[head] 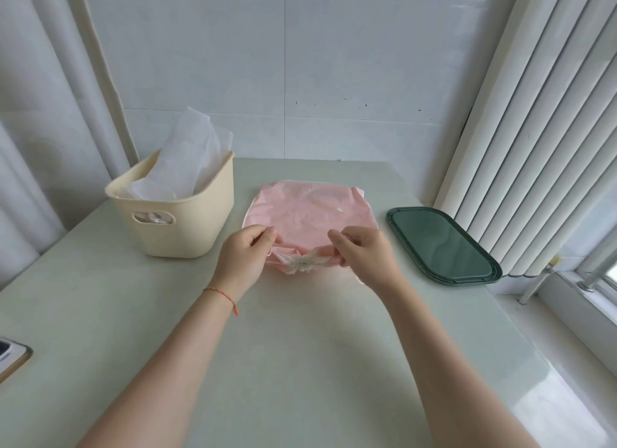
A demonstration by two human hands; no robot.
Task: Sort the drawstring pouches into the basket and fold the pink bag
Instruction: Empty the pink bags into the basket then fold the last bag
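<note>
A pale green glossy worktop (300,364) fills the lower frame. Behind it stands a wall of large white tiles (283,63). White curtain folds (40,113) hang at left; vertical blinds (534,130) cover the bright window (597,280) at right.

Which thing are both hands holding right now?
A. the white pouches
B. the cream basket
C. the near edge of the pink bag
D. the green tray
C: the left hand and the right hand each pinch the near edge of the pink bag, beside its drawstring knot.
</note>
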